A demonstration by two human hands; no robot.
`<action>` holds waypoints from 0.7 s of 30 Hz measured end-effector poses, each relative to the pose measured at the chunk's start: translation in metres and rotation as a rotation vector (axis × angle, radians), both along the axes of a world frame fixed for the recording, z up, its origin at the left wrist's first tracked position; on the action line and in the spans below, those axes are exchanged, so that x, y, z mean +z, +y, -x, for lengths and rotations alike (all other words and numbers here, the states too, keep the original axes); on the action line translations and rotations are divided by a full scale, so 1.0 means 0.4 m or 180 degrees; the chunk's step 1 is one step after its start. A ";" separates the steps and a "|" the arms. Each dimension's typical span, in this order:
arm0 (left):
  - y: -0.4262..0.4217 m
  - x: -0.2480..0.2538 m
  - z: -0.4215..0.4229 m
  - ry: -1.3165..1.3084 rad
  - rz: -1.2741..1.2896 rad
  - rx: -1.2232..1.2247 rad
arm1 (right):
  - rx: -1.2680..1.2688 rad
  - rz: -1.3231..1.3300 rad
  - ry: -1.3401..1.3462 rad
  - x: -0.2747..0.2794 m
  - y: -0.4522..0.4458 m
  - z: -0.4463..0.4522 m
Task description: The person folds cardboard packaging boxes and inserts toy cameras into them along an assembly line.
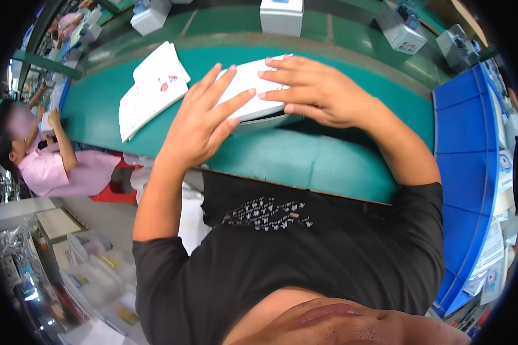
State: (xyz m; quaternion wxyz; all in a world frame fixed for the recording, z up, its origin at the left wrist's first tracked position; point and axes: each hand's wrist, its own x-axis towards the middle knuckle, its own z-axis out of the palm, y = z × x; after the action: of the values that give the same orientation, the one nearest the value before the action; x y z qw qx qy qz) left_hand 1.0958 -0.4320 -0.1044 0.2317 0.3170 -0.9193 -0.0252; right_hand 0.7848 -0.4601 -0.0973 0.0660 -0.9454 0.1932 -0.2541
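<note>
A white box [244, 86] lies on the green work surface in front of me, with a dark gap along its near side. My left hand [201, 118] rests at its left side, fingers spread and stretched over the edge. From the right, my right hand [313, 89] lies over the top with its fingers apart and its thumb near the front edge. Both hands touch the box, and they cover part of its top. Left of it, beside my left hand, are white printed booklets [149, 100] lying partly over each other.
Several white boxes, one of them a white box [281, 17], stand along the green line at the back. A blue bin wall [463, 167] rises at my right, with printed papers beyond it. A co-worker in a pink shirt [69, 172] works at the left, near clear plastic containers [95, 276].
</note>
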 end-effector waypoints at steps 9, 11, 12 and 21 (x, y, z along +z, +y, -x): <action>0.020 0.030 0.009 -0.0380 0.0079 0.0075 | 0.0137 0.0269 -0.0171 -0.038 0.002 -0.005; 0.023 0.023 0.006 -0.0431 0.0031 -0.0018 | 0.0194 0.0347 -0.0249 -0.055 -0.004 -0.004; 0.021 0.021 0.004 -0.0455 0.0015 -0.0066 | 0.0220 0.0394 -0.0287 -0.062 -0.009 -0.003; -0.011 0.084 0.095 -0.0475 -0.0273 0.0264 | 0.0335 -0.0414 -0.1533 -0.069 -0.038 -0.010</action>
State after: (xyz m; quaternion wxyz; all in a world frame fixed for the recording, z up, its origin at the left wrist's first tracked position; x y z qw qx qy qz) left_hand 1.0580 -0.4366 -0.0709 0.1497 0.3654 -0.9182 -0.0312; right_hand 0.7888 -0.4751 -0.1249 0.1839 -0.8601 0.1384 -0.4552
